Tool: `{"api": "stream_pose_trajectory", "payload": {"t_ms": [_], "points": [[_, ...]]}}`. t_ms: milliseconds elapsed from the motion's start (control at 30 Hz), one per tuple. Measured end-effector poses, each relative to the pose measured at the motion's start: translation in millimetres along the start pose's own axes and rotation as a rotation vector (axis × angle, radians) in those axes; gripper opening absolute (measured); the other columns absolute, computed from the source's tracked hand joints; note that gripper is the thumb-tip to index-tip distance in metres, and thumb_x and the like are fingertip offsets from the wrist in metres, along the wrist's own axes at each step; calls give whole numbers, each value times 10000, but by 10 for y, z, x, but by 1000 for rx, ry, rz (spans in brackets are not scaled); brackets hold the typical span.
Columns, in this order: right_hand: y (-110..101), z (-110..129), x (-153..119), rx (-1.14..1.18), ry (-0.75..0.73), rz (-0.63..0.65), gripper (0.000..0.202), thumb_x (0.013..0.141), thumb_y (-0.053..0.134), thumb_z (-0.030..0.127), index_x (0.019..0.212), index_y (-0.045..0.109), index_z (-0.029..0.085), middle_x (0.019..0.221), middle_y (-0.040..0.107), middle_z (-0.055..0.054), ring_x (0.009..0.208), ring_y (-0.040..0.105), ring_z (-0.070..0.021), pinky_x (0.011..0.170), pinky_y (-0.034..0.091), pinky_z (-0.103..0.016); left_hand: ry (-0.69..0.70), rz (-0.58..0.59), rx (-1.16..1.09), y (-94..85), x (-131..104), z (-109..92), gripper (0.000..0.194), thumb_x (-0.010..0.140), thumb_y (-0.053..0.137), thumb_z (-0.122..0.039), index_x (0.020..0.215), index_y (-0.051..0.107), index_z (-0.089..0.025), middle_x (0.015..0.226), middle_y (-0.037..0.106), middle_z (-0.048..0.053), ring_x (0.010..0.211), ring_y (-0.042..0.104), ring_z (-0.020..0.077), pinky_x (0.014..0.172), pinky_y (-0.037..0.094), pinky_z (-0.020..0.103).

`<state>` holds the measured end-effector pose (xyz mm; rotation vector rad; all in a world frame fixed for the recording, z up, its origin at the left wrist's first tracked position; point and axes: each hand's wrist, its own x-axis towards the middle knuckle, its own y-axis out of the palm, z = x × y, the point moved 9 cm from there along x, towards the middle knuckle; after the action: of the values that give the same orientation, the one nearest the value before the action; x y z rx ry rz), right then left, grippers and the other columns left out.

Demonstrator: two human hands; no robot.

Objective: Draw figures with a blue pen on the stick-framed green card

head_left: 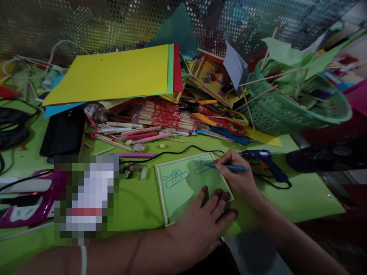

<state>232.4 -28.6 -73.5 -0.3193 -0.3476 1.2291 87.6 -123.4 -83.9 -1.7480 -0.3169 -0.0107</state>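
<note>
L hand [200, 223] atop grn board [174, 199]

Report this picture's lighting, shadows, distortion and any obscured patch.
Head view: dim overall; a soft shadow crosses the framed green sheet beside the left hand. Head view: square pixelation obscures a patch at left; the green basket looks stretched toward the right edge.

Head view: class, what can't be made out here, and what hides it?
All in the head view:
Framed green panel: lower edge mostly hidden by the left hand.
Blue pen in the right hand: too small to tell whether its tip touches the panel.
Pixelated item: masked by blocks, so unidentifiable.
Green basket: its lower contents, behind its wall.
Black object at right: cut off by the picture's edge.
</note>
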Motion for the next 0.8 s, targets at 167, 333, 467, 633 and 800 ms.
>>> {"api": "stream_pose_trajectory", "payload": {"t_ms": [167,333,467,633,800], "points": [[-24,-23,-3,25,7,-14,165,780,756,278,748,600,234,709,631,4,648,570,-171,587,439,-288,4,7,-15,-8,-2,-1,705,960,591,-515,1554,407,-183,1599,432,154,1492,340,340,1198,265,557],[-103,-96,5,232,38,-73,163,831,789,321,900,661,248,789,633,13,672,583,-155,600,453,-271,0,27,-9,-34,4,5,681,965,590,-501,1547,413,-196,1607,420,148,1483,353,328,1199,252,543],[-130,1,60,355,64,-53,206,777,852,314,918,719,246,851,651,6,691,599,-143,638,475,-276,5,44,-6,-26,1,9,697,971,580,-511,1565,382,-204,1634,379,155,1495,339,330,1200,241,545],[-81,244,202,328,45,50,219,708,893,291,870,756,238,866,692,-18,729,621,-167,635,480,-290,6,59,14,-23,-6,11,691,978,563,-516,1571,376,-213,1661,345,137,1491,346,327,1195,263,531],[99,175,308,323,23,120,229,743,842,401,763,703,219,717,627,-9,587,533,-150,520,420,-282,1,6,15,-41,-4,0,716,942,612,-529,1549,419,-202,1612,421,146,1473,368,329,1184,275,539]]}}
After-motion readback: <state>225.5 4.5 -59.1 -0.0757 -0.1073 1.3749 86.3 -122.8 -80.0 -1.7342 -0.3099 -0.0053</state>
